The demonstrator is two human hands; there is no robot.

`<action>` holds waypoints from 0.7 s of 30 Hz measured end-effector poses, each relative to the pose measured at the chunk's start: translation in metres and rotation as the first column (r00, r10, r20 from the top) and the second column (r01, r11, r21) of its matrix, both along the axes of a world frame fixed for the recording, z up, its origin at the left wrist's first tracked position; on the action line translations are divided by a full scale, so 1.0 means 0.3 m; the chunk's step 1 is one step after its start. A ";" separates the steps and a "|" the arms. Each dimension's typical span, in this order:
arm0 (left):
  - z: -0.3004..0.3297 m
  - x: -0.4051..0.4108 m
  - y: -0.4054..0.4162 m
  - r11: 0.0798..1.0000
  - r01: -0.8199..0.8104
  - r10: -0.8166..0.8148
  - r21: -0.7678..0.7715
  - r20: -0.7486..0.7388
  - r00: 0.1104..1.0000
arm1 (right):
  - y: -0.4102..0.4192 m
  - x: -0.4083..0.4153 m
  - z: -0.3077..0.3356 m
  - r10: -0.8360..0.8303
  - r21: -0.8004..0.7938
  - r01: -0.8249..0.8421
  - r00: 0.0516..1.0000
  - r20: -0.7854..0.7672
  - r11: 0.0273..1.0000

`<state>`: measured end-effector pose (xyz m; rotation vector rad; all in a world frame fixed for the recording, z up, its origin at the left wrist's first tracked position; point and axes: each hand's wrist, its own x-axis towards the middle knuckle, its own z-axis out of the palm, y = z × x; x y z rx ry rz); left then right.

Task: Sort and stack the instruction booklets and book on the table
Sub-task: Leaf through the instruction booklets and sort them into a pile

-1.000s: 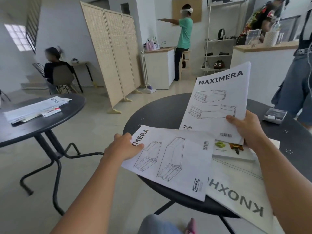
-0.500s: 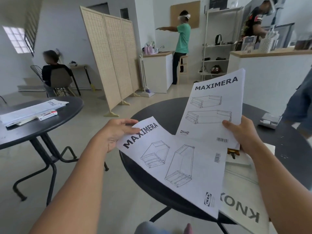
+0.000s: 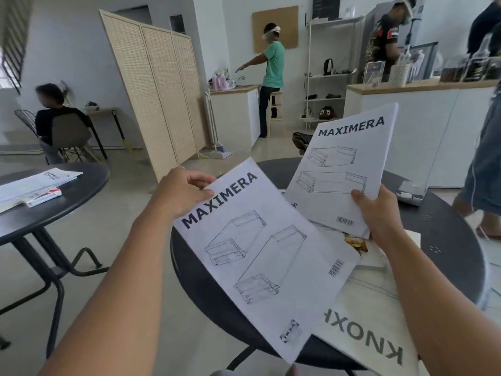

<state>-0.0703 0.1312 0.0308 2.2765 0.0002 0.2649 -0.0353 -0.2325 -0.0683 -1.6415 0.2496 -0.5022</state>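
My left hand (image 3: 180, 192) pinches the top left corner of a white MAXIMERA booklet (image 3: 260, 256), which is lifted and tilted over the near left part of the round black table (image 3: 447, 240). My right hand (image 3: 378, 213) grips the lower right edge of a second MAXIMERA booklet (image 3: 344, 164), held upright above the table. A KNOXHULT booklet (image 3: 363, 340) lies on the table below them, upside down to me. Under my right wrist a book with a pictured cover (image 3: 357, 244) shows only in part.
A small grey box (image 3: 410, 192) sits at the table's far right. A second black table (image 3: 54, 202) with papers (image 3: 32, 185) stands to the left. A folding screen (image 3: 157, 93), white counters and several people stand beyond; one person's legs (image 3: 485, 169) are close on the right.
My left hand has raised its booklet off the table and turned it, moving up and to the right. The right hand's booklet stays upright and has shifted slightly.
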 end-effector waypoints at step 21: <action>-0.328 -0.061 -0.144 0.496 0.081 -0.339 -0.865 -0.107 0.935 | 0.006 0.011 -0.016 0.052 0.002 -0.052 0.999 0.003 0.999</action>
